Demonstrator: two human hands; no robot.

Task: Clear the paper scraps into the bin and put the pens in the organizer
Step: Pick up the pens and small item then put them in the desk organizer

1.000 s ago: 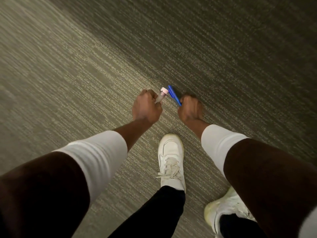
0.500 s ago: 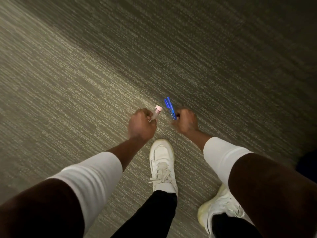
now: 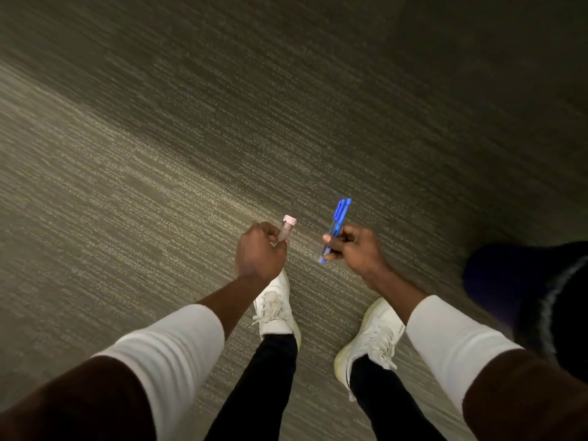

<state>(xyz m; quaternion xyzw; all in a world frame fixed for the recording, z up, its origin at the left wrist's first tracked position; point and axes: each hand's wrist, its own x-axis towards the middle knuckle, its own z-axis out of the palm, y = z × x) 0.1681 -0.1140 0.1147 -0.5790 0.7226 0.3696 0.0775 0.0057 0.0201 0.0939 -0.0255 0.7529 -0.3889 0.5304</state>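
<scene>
My left hand (image 3: 259, 251) is closed around a clear pen with a pink cap (image 3: 285, 231), whose capped end sticks up past my fingers. My right hand (image 3: 354, 248) grips two blue pens (image 3: 337, 225) held together, their caps pointing away from me and their tips showing below my fingers. Both hands hang in front of me above grey-green carpet. No bin, organizer or paper scraps are in view.
Ribbed carpet (image 3: 159, 186) fills the view, darker toward the upper right. My two white shoes (image 3: 275, 308) (image 3: 370, 335) stand on it below my hands. A dark blue-black object (image 3: 528, 291) sits at the right edge.
The view has swung and both feet now show. My hands have drifted slightly apart, the blue pens have tilted more upright, and the dark object has come into view at the right.
</scene>
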